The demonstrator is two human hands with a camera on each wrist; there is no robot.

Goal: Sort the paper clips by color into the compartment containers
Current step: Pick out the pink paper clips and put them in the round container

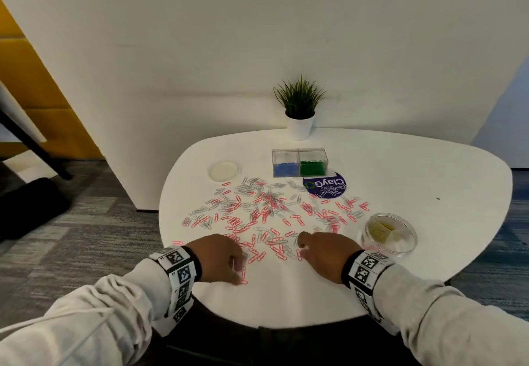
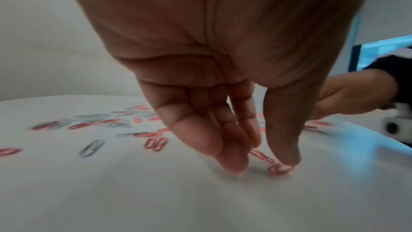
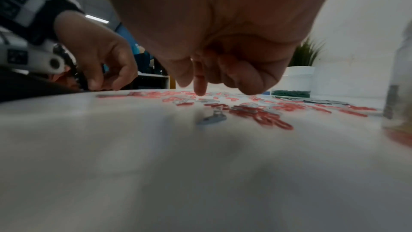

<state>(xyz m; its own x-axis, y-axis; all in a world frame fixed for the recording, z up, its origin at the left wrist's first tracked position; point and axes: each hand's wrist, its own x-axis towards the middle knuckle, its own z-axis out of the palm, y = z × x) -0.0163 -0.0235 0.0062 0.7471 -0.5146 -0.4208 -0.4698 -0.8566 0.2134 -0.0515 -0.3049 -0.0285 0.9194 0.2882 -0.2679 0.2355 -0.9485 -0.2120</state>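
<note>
Red and silver paper clips [image 1: 266,216] lie scattered over the white table [image 1: 429,188]. At the back stands a clear compartment container [image 1: 299,162] with blue clips on its left and green clips on its right. My left hand [image 1: 240,277] points fingers down at the near edge of the scatter. In the left wrist view the left hand [image 2: 260,167] has its fingers nearly straight, and the thumb tip presses a red clip [image 2: 279,168] flat on the table. My right hand [image 1: 300,248] hovers low over the clips. In the right wrist view the right hand [image 3: 194,89] has its fingers curled, with one finger touching the table.
A round clear tub [image 1: 389,234] with yellow clips stands by my right wrist. A round white lid [image 1: 223,170] lies at the back left. A potted plant [image 1: 299,108] is against the wall, and a blue round sticker [image 1: 325,186] lies under some clips.
</note>
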